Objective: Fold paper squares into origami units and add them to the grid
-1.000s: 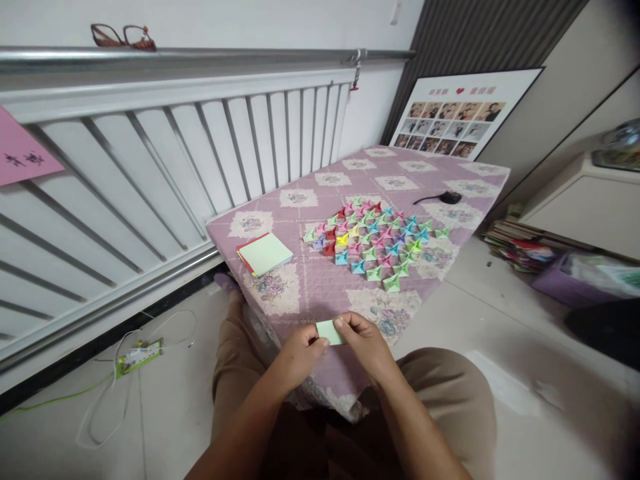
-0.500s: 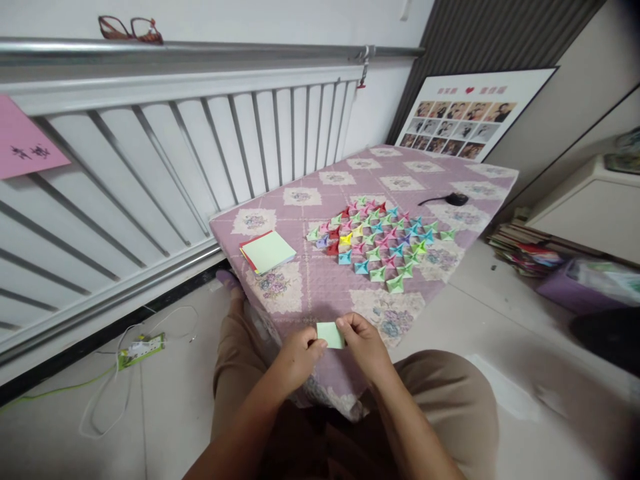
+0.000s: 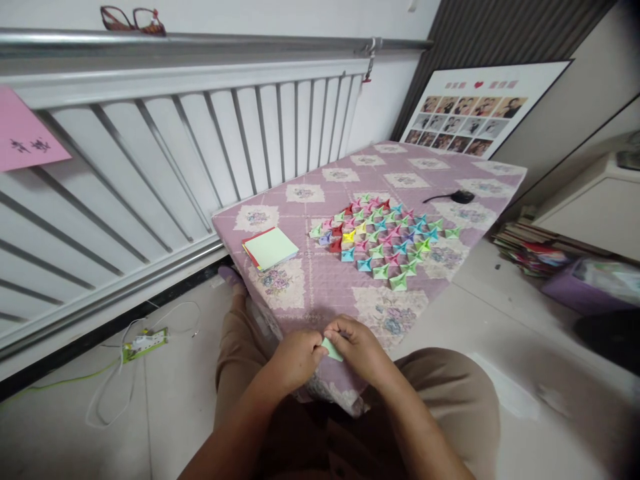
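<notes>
Small slip of pale green paper, thin and matte, held over the near edge of the table; only a narrow wedge shows between the fingers, its long axis running from upper left to lower right, the lower end pointing toward the person's right knee. Left hand: fingers curled closed, pinching the slip's left end between thumb and forefinger. Right hand: likewise closed over the slip from the right, fingertips meeting those of the left hand so the two touch. Table covering: quilted mauve cloth with square cream floral panels, soft and slightly puckered, draping over the near edge. Stack of square paper sheets, flat, top sheet pale green, red and other colours showing at its edges; lies near the table's left edge, well apart from the hands. Array of folded paper pieces, small, pointed, four-armed shapes in green, pink, blue, red and yellow, laid edge to edge in a diamond-shaped patch at the middle of the table. Black cord with rounded dark end, toward the far right corner. White slatted panel with a metal rail along the table's left side; spectacles rest on top. Framed photo board leans behind the far edge.
</notes>
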A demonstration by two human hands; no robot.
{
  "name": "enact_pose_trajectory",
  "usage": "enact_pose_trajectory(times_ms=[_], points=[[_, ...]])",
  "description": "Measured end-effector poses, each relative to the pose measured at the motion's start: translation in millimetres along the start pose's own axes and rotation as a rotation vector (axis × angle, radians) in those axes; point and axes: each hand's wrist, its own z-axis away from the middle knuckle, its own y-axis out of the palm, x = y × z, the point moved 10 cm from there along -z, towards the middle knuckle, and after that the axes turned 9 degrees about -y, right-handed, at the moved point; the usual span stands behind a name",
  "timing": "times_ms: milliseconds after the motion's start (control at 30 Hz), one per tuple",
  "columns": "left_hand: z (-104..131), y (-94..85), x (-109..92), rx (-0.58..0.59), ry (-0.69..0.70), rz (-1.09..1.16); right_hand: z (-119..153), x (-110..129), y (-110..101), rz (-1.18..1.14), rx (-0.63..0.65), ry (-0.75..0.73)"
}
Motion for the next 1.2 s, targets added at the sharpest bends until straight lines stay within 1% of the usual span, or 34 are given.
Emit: enact_pose_trajectory(times_ms=[100, 167, 233, 333, 433, 533, 600, 667, 733, 833, 933, 1067, 1200], points=[[1, 0.3, -2, 0.022, 0.009, 0.007, 2, -5, -1, -0.002, -0.026, 0.031], [1, 1.7, -2, 0.043, -0.001, 0.021, 3, -9, 1, -0.044, -0.007, 0.070], [1, 4.6, 1, 0.067, -0.017, 0.041, 3, -13, 3, -0.092, 0.007, 0.116], [2, 8.2, 6, 0.076, -0.037, 0.051, 2, -18, 0, -0.100, -0.010, 0.156], [1, 8.2, 13, 0.051, -0.079, 0.087, 2, -25, -11, -0.102, -0.097, 0.193], [-1, 8.5, 22, 0.047, -0.145, 0.184, 5, -37, -20, -0.231, -0.193, 0.234], [-3, 8.8, 26, 0.047, -0.172, 0.269, 8, -44, -15, -0.337, -0.181, 0.265], [-4, 8.7, 26, 0.041, -0.176, 0.345, 13, -50, -7, -0.384, -0.151, 0.308], [-4, 9.7, 25, 0.041, -0.171, 0.392, 17, -54, -3, -0.364, -0.167, 0.335], [-4, 13.6, 20, 0.068, -0.147, 0.423, 19, -57, -4, -0.286, -0.241, 0.328], [-4, 16.2, 17, 0.075, -0.136, 0.439, 17, -59, -3, -0.265, -0.261, 0.328], [-5, 21.4, 26, 0.037, -0.217, 0.495, 16, -63, -2, -0.384, -0.243, 0.349], [-9, 28.5, 40, -0.016, -0.313, 0.634, 21, -63, 6, -0.507, -0.212, 0.369]])
